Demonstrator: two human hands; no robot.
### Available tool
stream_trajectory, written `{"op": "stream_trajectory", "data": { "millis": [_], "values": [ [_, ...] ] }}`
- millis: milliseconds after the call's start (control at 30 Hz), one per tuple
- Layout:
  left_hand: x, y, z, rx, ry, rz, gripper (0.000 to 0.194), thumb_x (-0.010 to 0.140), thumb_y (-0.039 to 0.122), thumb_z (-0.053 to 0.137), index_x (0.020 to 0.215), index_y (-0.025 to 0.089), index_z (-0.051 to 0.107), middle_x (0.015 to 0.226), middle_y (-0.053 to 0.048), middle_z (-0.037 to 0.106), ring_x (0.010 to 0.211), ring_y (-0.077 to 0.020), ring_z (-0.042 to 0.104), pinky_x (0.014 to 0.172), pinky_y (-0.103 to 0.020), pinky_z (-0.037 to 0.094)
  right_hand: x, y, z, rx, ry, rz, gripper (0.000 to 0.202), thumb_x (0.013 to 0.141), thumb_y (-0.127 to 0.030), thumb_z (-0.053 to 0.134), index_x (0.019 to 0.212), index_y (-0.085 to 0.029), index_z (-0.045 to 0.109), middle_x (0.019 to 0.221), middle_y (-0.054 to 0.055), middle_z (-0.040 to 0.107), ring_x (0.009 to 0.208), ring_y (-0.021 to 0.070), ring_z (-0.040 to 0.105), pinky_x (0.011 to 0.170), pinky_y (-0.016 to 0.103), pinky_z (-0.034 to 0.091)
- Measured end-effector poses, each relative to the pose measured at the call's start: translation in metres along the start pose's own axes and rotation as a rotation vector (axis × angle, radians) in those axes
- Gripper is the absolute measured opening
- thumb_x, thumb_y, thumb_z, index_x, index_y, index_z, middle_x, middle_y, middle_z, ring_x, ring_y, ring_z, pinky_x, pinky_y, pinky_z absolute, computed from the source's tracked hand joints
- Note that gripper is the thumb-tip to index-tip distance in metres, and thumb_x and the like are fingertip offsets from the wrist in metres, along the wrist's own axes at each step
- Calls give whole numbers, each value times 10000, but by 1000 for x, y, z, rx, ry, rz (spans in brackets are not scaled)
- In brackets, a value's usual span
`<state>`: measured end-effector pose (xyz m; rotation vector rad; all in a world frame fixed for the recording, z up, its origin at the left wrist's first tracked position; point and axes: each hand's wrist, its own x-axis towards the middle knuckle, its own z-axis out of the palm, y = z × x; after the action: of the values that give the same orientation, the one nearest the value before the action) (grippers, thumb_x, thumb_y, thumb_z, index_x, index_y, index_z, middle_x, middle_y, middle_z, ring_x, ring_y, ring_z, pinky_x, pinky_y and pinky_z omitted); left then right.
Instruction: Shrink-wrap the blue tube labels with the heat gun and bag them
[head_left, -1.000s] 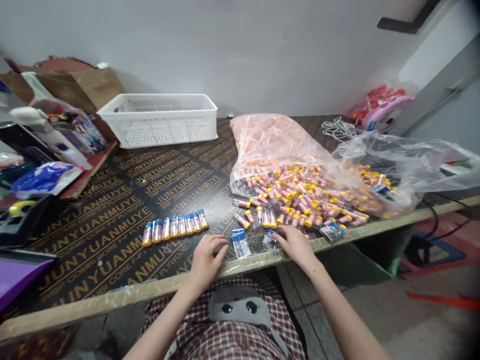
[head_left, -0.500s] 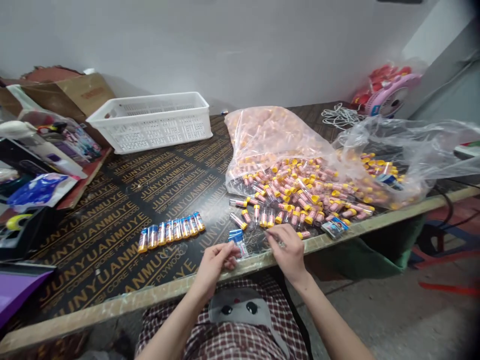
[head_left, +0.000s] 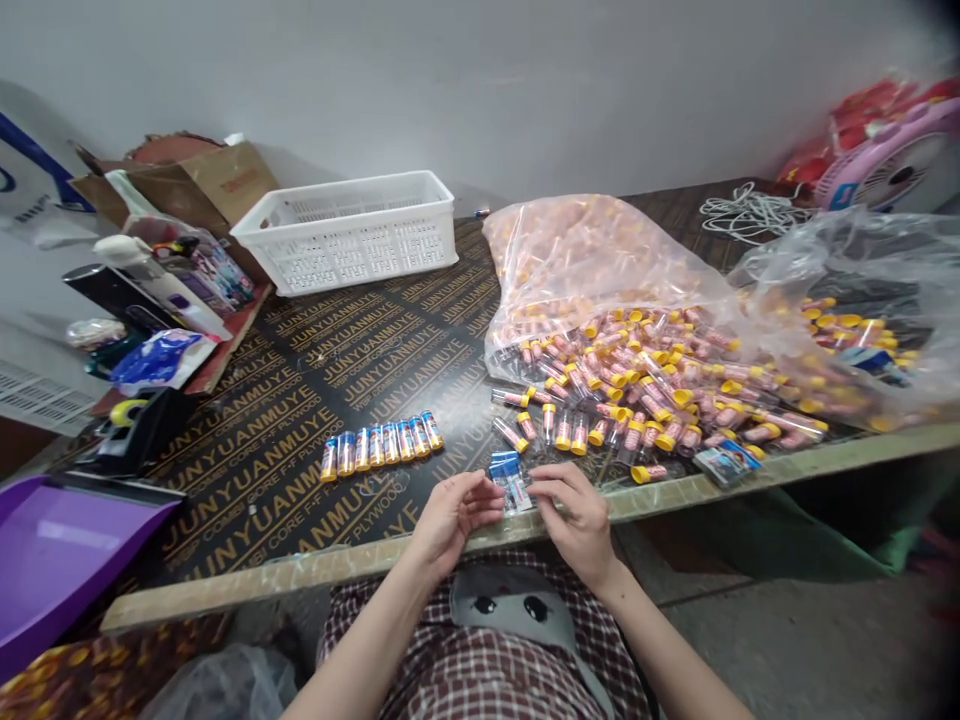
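Small blue-and-white printed labels (head_left: pixel 511 478) lie at the table's front edge, between my hands. My left hand (head_left: pixel 459 515) is at their left side, fingers loosely bent and apart; I cannot tell if the tips touch the labels. On the right, my right hand (head_left: pixel 576 522) has thumb and forefinger spread, with nothing visible between them. A row of several capped tubes with blue labels (head_left: pixel 386 444) is laid out to the left. Beyond my right hand spreads a heap of clear tubes with yellow caps and pink contents (head_left: pixel 637 390).
A large clear plastic bag (head_left: pixel 592 250) full of tubes lies behind the heap. Another stack of printed labels (head_left: pixel 726 462) is near the right front edge. At the back are a white basket (head_left: pixel 367 240) and a pink fan (head_left: pixel 892 165). A purple dustpan (head_left: pixel 67 560) is at left.
My view has turned leftward, so things appear further right. My right hand has come nearer to the labels and my left hand, and its fingers have spread a little.
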<state>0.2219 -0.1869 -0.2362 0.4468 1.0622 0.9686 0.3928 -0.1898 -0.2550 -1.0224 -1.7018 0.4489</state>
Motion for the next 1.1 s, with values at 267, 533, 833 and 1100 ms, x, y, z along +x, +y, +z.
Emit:
{"op": "stream_trajectory", "data": {
  "millis": [267, 533, 833, 1100],
  "values": [
    [5, -3, -3, 212, 82, 172, 317, 568, 300, 766, 771, 119, 603, 761, -37, 660, 635, -92, 600, 602, -186, 467, -1, 23, 12, 319, -32, 394, 146, 761, -144, 523, 704, -198, 646, 812, 45, 672, 824, 185, 615, 762, 320, 469],
    [10, -8, 14, 331, -66, 157, 465, 466, 249, 815, 800, 165, 503, 524, 75, 550, 386, -50, 441, 375, -158, 332, 19, 11, 18, 680, -191, 603, 30, 686, -187, 634, 672, -182, 660, 756, 16, 647, 744, 151, 585, 696, 258, 445],
    [8, -3, 2, 97, 77, 57, 372, 489, 288, 795, 668, 149, 500, 522, 25, 579, 454, -73, 529, 409, -148, 338, 18, 5, 25, 578, -194, 565, 360, 760, -275, 597, 1113, -220, 555, 781, -5, 593, 665, 125, 550, 608, 244, 450],
    [13, 4, -18, 95, 152, 136, 367, 472, 291, 808, 689, 132, 558, 439, 91, 428, 367, -3, 300, 366, -142, 120, 60, 47, 27, -367, -261, 158, 231, 787, -241, 547, 997, -184, 626, 842, 68, 640, 793, 212, 537, 742, 343, 427]
  ]
}}
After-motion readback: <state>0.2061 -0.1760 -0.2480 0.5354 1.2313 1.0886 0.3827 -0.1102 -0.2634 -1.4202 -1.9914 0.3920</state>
